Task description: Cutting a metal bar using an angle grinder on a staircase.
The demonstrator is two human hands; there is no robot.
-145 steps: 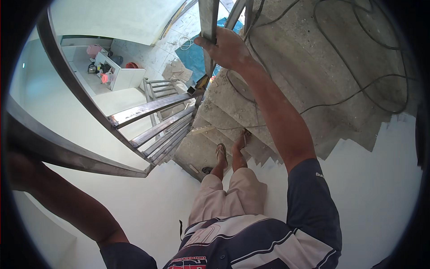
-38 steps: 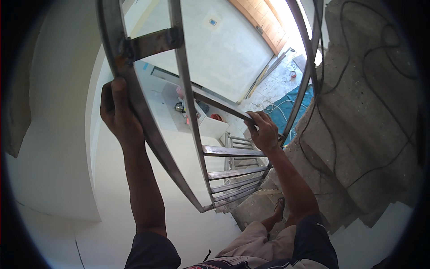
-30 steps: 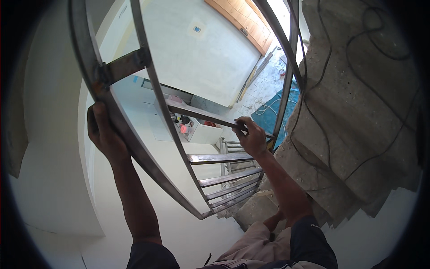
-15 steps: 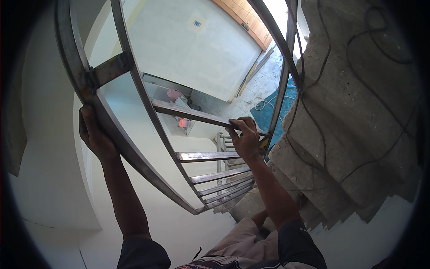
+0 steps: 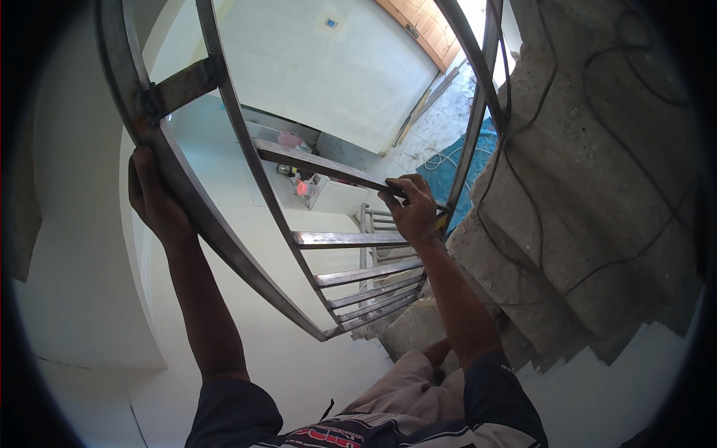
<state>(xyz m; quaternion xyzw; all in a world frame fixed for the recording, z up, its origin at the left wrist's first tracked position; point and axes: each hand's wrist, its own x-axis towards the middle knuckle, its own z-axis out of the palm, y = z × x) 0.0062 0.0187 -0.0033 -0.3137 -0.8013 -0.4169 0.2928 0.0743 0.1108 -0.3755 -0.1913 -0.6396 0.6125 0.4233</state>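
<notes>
A bare steel stair railing [image 5: 239,261] with a curved top rail and several square-tube bars stands before me. My left hand [image 5: 158,201] is wrapped round the outer side of the curved top rail, just below a short welded crosspiece [image 5: 184,89]; its fingertips are partly hidden. Farther right, my right hand [image 5: 412,209] grips one of the bars [image 5: 321,164] close to its right end, thumb and fingers on either side. Dark, scorched-looking weld marks show where the crosspiece meets the rail.
Rough concrete steps [image 5: 538,201] run down the right side, with a dark cable [image 5: 538,224] looped across them. Through the bars, far below, lie a blue sheet [image 5: 448,168], a pink bucket [image 5: 290,140] and a wooden door [image 5: 418,26]. White walls curve on the left.
The railing's lower end and both hands sit slightly higher in the picture, and the view has shifted a little. Both hands keep their grips.
</notes>
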